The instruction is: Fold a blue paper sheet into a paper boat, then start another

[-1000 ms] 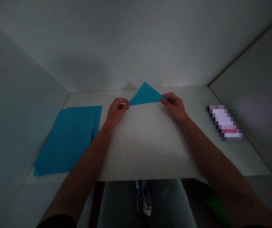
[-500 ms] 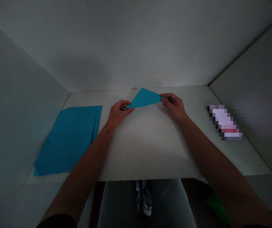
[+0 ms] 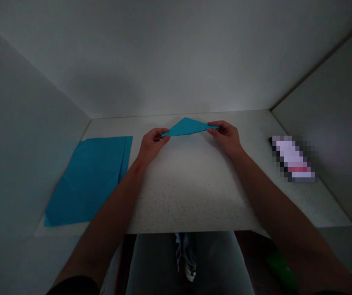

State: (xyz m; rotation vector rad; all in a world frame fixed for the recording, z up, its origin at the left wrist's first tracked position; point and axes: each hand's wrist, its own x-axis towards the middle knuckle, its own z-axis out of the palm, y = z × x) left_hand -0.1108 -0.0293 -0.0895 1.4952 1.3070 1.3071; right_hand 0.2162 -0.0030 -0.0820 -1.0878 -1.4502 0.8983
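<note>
A small piece of blue paper (image 3: 187, 126), folded to a flat triangle, is held between my two hands near the back of the white tabletop. My left hand (image 3: 153, 144) pinches its left corner between thumb and fingers. At the opposite corner, my right hand (image 3: 227, 136) pinches the paper the same way. The peak of the triangle points toward the back wall, and its long folded edge faces me. Whether the paper touches the tabletop I cannot tell.
Large blue sheets of paper (image 3: 86, 180) lie stacked at the left on the tabletop (image 3: 191, 192). A phone, blurred out (image 3: 293, 157), lies at the right. White walls (image 3: 176, 61) rise behind and on both sides. Something green (image 3: 282, 266) is below the table, lower right.
The blue triangle has tipped flatter, so its face shows less and its peak sits lower. My left hand has risen slightly; my right hand has hardly moved.
</note>
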